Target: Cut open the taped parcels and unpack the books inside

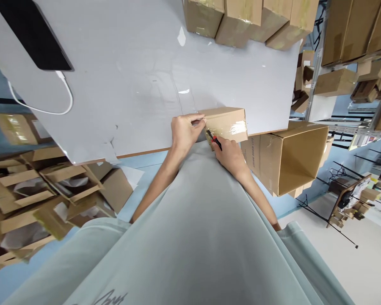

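Observation:
A small brown cardboard box (226,120) with shiny clear tape on its near side lies at the front edge of the grey-white table (139,84). At the box's left corner is my left hand (186,130), its thumb and fingertips pinched together; whatever lies between them is too small to name. My right hand (230,154) is wrapped round a red and black cutter (215,140), whose tip points at the taped left end of the box. My grey-green shirt hides part of the box's near edge.
Several taped boxes (238,19) stand at the table's back. A black phone (33,34) with a white cable lies at left. Open cartons (51,182) fill the floor at lower left. One big open carton (281,156) stands right of the table, near shelves with boxes.

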Demonstrator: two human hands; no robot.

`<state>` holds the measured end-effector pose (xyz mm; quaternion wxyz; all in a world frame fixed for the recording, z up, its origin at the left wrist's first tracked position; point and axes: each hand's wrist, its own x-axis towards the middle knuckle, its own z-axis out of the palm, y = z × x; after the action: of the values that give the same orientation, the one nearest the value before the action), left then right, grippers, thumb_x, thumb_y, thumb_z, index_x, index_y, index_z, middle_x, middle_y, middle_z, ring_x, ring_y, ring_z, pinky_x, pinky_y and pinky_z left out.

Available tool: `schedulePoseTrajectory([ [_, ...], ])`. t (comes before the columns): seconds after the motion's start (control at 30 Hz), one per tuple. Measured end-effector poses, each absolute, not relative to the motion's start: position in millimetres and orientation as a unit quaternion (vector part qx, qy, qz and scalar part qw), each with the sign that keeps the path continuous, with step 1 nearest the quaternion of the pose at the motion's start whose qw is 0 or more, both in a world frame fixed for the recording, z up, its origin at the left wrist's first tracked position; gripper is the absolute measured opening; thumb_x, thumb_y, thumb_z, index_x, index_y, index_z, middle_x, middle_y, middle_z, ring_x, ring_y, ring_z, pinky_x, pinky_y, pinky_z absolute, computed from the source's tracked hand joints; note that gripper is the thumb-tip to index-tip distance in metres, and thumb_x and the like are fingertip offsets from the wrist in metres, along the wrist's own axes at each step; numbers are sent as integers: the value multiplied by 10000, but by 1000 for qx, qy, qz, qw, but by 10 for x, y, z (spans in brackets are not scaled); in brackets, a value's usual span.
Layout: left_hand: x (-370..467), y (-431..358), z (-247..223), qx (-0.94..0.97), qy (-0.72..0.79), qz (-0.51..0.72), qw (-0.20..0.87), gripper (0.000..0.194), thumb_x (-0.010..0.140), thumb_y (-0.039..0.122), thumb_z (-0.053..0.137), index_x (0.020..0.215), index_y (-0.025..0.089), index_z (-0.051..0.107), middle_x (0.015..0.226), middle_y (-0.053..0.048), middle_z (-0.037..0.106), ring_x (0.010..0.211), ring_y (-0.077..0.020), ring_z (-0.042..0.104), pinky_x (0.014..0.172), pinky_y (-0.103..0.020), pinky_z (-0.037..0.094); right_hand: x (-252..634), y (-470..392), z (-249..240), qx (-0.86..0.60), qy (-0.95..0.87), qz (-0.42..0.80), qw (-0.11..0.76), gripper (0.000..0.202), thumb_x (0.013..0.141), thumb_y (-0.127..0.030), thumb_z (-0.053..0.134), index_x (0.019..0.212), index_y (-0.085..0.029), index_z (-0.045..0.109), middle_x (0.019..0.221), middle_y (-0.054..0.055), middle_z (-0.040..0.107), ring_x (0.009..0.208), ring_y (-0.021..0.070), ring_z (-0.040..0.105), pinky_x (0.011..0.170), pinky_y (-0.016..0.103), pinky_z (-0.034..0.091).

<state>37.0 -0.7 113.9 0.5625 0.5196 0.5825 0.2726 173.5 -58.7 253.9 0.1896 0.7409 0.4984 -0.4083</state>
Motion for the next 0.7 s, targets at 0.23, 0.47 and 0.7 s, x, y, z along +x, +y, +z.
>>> schedulePoseTrajectory([
  [0.23,439,12,1187,534,590,263,546,195,946,299,768,1042,305,938,1129,31,907,1209,-322,852,1186,-485,666,1628,-616,2481,743,493,-399,215,362,1211,-285,462,1422,-173,735,1243,227,840,1148,395,812,973,475,609],
  [0.47,424,99,1186,546,586,260,539,193,959,300,766,1037,313,942,1118,38,908,1194,-328,858,1172,-499,669,1637,-766,2632,754,496,-386,190,354,1192,-278,470,1426,-211,727,1154,197,868,1056,389,831,907,455,618],
  [0.7,347,162,1210,558,570,241,553,207,961,302,772,1067,296,949,1154,12,912,1209,-338,856,1188,-518,658,2188,-915,2373,867,418,-272,18,433,1194,-513,450,1464,-232,639,1182,169,849,1007,380,813,881,426,575],
])
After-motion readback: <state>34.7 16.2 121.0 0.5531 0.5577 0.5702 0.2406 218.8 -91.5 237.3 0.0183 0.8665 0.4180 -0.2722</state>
